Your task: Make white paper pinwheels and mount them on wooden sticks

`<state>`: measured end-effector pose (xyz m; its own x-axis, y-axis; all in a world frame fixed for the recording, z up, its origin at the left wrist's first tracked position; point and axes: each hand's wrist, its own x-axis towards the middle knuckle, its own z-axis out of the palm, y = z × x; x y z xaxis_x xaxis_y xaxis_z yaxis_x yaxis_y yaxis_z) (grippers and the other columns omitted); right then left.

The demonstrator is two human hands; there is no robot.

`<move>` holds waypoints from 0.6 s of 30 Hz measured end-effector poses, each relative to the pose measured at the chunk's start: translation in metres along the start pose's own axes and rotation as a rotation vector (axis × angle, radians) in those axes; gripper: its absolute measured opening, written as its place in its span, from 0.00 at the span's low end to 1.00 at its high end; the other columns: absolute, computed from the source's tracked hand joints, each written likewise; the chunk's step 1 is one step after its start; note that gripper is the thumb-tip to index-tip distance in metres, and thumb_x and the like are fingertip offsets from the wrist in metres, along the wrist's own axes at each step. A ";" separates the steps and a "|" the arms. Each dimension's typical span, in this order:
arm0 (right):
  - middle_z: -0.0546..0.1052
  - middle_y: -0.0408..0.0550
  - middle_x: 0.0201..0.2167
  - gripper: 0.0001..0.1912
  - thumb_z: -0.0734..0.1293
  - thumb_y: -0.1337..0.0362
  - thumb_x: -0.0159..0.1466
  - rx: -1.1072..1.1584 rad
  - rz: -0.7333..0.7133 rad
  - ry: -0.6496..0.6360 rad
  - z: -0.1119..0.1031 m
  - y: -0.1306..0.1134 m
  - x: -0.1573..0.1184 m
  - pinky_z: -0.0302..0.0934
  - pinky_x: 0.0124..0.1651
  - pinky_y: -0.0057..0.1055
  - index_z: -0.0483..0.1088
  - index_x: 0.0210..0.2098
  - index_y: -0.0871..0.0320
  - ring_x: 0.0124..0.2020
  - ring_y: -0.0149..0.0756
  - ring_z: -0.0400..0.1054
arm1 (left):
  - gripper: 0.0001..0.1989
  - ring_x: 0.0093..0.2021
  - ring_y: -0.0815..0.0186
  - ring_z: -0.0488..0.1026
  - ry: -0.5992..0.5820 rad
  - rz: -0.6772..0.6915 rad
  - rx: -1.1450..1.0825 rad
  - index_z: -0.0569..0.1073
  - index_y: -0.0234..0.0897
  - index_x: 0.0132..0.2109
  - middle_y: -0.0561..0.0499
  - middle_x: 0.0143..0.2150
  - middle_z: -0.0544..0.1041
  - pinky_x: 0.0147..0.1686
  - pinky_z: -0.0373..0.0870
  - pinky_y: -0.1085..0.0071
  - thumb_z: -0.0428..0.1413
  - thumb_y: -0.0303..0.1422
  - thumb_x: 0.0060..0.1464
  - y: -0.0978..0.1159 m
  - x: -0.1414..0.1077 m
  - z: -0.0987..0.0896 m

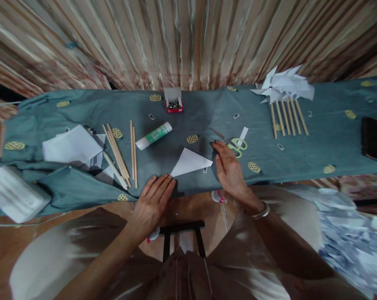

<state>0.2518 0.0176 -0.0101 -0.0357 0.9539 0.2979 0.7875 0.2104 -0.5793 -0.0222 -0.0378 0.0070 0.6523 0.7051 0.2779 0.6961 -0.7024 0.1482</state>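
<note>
A white paper triangle (190,161), apparently folded, lies flat on the green cloth in front of me. My left hand (153,198) rests palm down at the paper's lower left corner, fingers stretched out. Beyond the paper's right tip, my right hand (228,168) lies on the cloth with its fingers extended and holds nothing. Close to the right fingertips are scissors (237,144) with light green handles, beside a small white paper strip (243,135). A glue stick (153,136) with a green label lies behind the paper, to its left.
A red box (174,110) of small metal pieces stands at the back. Wooden sticks (117,154) and white paper sheets (72,146) lie left. Paper pinwheels (283,85) on sticks sit back right. A white device (18,193) stands far left; a dark object (375,139) lies far right.
</note>
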 end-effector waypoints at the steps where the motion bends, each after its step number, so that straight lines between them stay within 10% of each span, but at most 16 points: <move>1: 0.74 0.58 0.59 0.22 0.52 0.65 0.71 0.026 0.010 0.007 -0.002 -0.001 0.003 0.62 0.64 0.50 0.68 0.59 0.60 0.63 0.44 0.67 | 0.19 0.58 0.54 0.73 0.014 -0.002 -0.003 0.67 0.28 0.61 0.37 0.56 0.78 0.62 0.66 0.53 0.52 0.25 0.63 -0.001 0.006 -0.003; 18: 0.80 0.61 0.43 0.15 0.62 0.70 0.63 -0.528 0.092 -0.143 -0.049 0.009 0.036 0.67 0.47 0.43 0.77 0.44 0.63 0.43 0.51 0.73 | 0.11 0.47 0.55 0.75 -0.036 -0.001 0.003 0.76 0.31 0.50 0.38 0.48 0.79 0.46 0.75 0.58 0.53 0.31 0.65 -0.005 0.088 0.019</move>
<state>0.2872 0.0439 0.0326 -0.0068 0.9906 0.1369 0.9915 0.0245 -0.1280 0.0371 0.0293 0.0131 0.6622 0.7088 0.2430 0.6975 -0.7016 0.1457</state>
